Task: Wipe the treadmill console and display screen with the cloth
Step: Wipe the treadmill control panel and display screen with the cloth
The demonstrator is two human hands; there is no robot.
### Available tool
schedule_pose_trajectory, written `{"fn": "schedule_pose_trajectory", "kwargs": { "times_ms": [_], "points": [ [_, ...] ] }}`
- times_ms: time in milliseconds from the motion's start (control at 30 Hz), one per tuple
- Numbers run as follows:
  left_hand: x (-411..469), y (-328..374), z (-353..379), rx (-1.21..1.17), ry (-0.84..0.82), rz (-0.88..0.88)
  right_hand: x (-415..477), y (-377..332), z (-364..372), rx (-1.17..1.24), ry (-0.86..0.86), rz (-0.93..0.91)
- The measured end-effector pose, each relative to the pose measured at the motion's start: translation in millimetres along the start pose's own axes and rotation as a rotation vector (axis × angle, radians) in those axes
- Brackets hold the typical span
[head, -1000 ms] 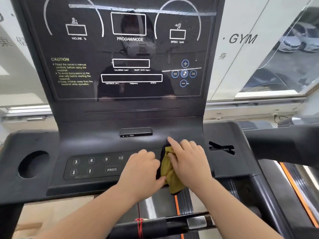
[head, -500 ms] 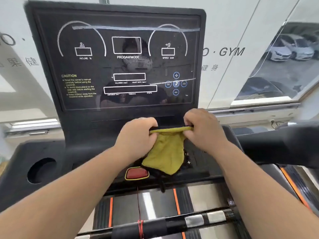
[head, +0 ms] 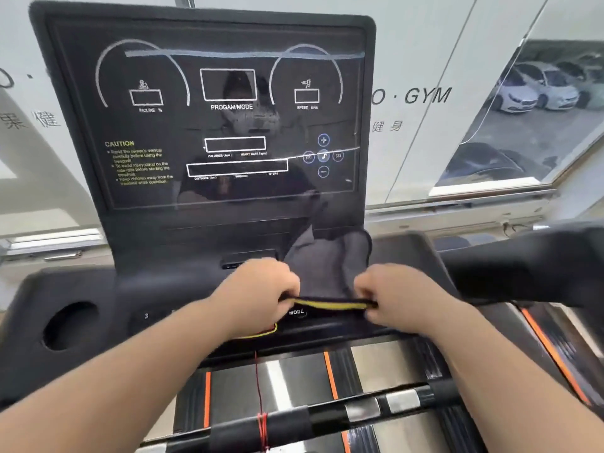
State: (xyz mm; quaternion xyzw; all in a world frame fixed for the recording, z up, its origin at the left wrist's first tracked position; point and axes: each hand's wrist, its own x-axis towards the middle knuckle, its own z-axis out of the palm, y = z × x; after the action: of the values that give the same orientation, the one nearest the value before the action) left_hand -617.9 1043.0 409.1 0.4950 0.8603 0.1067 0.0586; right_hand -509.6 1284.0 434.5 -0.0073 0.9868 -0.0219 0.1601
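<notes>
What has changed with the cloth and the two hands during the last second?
The cloth was lifted off the button panel, where it lay bunched under both hands, and spread open. The left hand and right hand now pinch its near edge, and its grey side flips up toward the display screen. The screen is not yet wiped.

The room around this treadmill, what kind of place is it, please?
Most likely a gym. The treadmill console shows incline, speed and program displays, the word GYM is printed on the window panel behind it, and another machine's orange-striped belt lies to the right. Parked cars show outside.
</notes>
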Motion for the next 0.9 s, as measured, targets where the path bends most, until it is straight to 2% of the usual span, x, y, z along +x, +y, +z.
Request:
{"fn": "schedule_pose_trajectory", "kwargs": {
  "times_ms": [33,67,133,200,233,267,333,400,467,567,633,700,800,900],
  "points": [
    [-7,1,17,0.006,-0.116,0.010,-1,-4,16,0.008,-0.080,0.033],
    [-14,2,31,-0.012,-0.180,0.016,0,-9,29,0.044,-0.084,0.067],
    [-23,2,48,-0.101,-0.171,-0.013,8,-21,49,0.162,0.120,0.119],
    [-28,-3,53,-0.172,-0.045,-0.082,24,-37,63,0.264,0.394,0.120],
    [-30,-7,53,-0.172,0.027,-0.117,34,-46,68,0.288,0.466,0.121],
    [-32,-13,53,-0.157,0.089,-0.154,44,-55,75,0.284,0.458,0.136],
    [-36,-26,52,-0.093,0.189,-0.237,61,-71,93,0.218,0.332,0.206],
    [-42,-40,52,-0.019,0.240,-0.340,71,-78,111,0.169,0.294,0.281],
    [-49,-52,53,0.025,0.231,-0.446,74,-67,117,0.140,0.315,0.348],
    [-59,-63,58,0.054,0.209,-0.541,78,-30,111,0.128,0.242,0.471],
    [-67,-66,63,0.063,0.219,-0.584,88,-12,101,0.187,0.215,0.601],
    [-75,-67,67,0.075,0.246,-0.616,104,-20,93,0.246,0.257,0.681],
    [-81,-70,71,0.085,0.271,-0.640,118,-69,90,0.215,0.367,0.542],
    [-84,-74,74,0.112,0.242,-0.644,102,-110,102,0.137,0.312,0.253]
  ]
}}
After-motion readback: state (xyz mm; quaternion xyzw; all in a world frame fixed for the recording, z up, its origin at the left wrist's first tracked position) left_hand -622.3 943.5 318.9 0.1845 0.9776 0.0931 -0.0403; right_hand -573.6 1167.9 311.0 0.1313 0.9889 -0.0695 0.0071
